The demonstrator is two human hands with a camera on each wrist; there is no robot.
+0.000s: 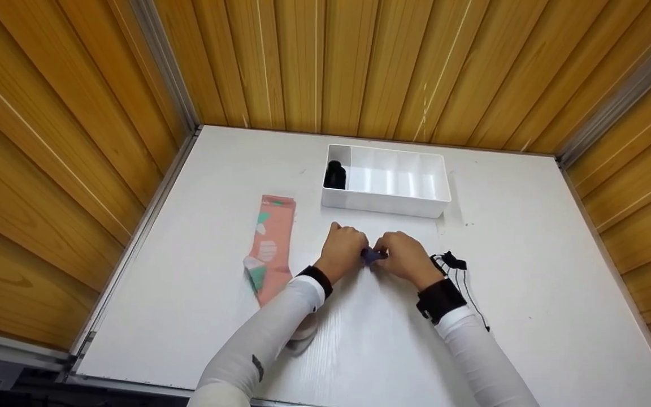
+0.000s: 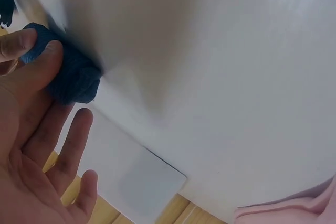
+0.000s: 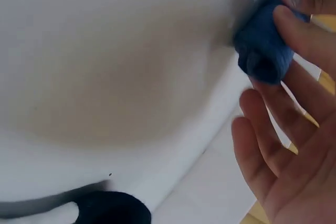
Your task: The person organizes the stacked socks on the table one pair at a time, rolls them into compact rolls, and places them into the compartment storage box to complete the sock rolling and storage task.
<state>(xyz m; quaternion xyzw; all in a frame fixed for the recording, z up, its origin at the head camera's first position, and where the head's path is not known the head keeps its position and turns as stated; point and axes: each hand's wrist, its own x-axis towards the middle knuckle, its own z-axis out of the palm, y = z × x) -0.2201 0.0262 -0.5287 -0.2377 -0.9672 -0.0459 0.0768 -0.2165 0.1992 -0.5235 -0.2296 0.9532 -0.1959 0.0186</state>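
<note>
A small dark-blue rolled sock [image 1: 372, 256] is held between both hands, just in front of the white box. My left hand [image 1: 345, 251] pinches one end between thumb and index finger. At the other end, the right hand [image 1: 407, 257] grips it with thumb and fingers. In the left wrist view the rolled sock [image 2: 71, 72] is a tight cylinder, and the other fingers of that hand spread below it. The right wrist view shows the spiral end of the roll [image 3: 265, 61] close over the white table.
A white divided box [image 1: 382, 202] stands at the back, with a black bundle [image 1: 335, 176] in its left compartment. Left of the hands a pink patterned sock [image 1: 274, 243] lies flat, partly under the left forearm. A black-and-white item [image 1: 455, 261] lies beside the right wrist. Wooden panels [image 1: 337, 68] enclose the table.
</note>
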